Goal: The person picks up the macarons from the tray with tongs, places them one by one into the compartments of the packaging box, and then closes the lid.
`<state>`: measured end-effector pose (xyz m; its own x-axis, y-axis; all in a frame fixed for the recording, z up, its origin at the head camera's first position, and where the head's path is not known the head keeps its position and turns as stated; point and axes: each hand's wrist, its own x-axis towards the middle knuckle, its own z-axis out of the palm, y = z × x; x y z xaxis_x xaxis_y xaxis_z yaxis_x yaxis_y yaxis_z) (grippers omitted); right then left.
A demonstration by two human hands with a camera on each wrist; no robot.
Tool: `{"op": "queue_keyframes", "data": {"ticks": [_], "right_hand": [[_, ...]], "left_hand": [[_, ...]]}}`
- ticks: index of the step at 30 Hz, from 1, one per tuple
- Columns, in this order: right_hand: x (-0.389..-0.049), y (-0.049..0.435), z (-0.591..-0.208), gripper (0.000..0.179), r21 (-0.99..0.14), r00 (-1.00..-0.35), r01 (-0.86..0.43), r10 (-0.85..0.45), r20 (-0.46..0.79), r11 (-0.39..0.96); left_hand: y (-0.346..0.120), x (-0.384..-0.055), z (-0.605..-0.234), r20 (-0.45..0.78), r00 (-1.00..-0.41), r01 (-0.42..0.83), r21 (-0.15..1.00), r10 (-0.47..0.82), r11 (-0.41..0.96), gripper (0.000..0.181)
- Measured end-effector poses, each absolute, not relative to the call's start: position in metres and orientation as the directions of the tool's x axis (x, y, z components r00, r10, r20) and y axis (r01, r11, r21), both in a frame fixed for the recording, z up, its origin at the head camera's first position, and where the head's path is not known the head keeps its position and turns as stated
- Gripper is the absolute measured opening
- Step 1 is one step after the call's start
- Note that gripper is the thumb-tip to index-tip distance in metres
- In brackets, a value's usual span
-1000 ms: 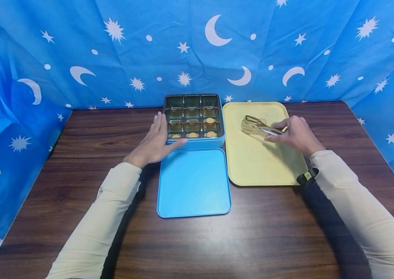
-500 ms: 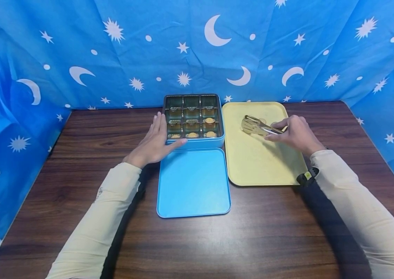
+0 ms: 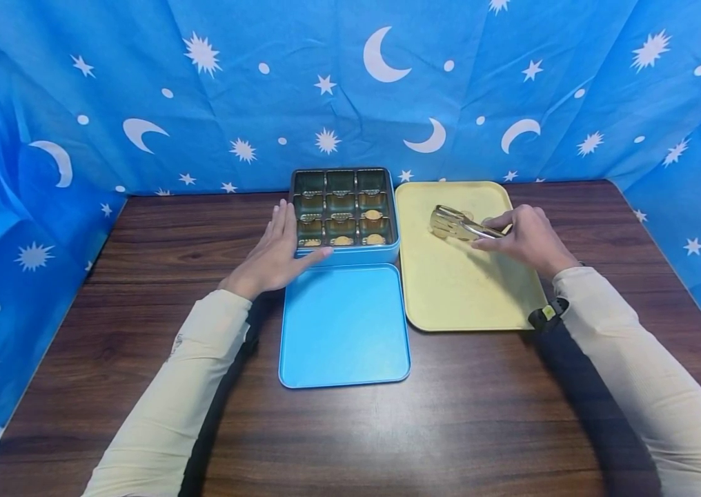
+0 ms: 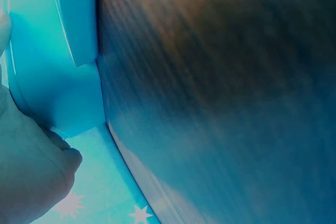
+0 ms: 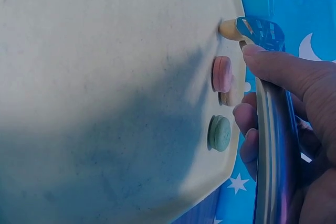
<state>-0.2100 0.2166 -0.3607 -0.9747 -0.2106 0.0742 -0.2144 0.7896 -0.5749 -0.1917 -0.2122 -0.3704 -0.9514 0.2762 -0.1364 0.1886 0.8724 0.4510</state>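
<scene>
The right hand (image 3: 530,238) is gripping a pair of metal tongs (image 3: 465,224), thumb and fingers curling round the handle above a yellow tray (image 3: 450,297). The left hand (image 3: 272,252) is resting against a blue box (image 3: 366,255), its straight fingers lying along the left side and its thumb reaching out along the front edge.

From the head, the tongs are covering much of the cookie group on the tray. The right wrist view is showing more: a tan cookie (image 5: 228,30) is touching the tongs' tip, though whether it is being clamped is hard to tell. A pink cookie (image 5: 222,74) is standing nearby, partly hiding a brownish cookie (image 5: 227,99), and a green cookie (image 5: 219,133) is sitting just beyond them. In the left wrist view, the left hand is running off the edge and the table (image 4: 210,98) is blurring. Inside the box, the divider walls are partly hiding four cookies, one (image 3: 373,215) in the middle row and three (image 3: 342,241) in the front row. A blue lid (image 3: 346,328) is lying in front.

Compared with a second ago, the tongs' ends are sitting closer together, while both hands, the box, the lid and the tray are keeping their places.
</scene>
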Motion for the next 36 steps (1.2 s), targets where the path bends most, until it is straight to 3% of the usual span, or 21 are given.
{"op": "queue_keyframes", "data": {"ticks": [10,36], "right_hand": [[-0.2090,0.2170,-0.3635,0.048,-0.578,-0.977,-0.185,-0.213,0.020,0.795],[-0.2071,0.2185,-0.3618,0.046,-0.581,-0.976,-0.203,-0.214,0.051,0.788]], "left_hand": [[-0.2128,-0.1911,-0.3707,-0.138,-0.952,0.184,0.454,0.272,0.872,0.114],[-0.2126,-0.1945,-0.3721,-0.145,-0.949,0.188,0.449,0.279,0.873,0.115]]}}
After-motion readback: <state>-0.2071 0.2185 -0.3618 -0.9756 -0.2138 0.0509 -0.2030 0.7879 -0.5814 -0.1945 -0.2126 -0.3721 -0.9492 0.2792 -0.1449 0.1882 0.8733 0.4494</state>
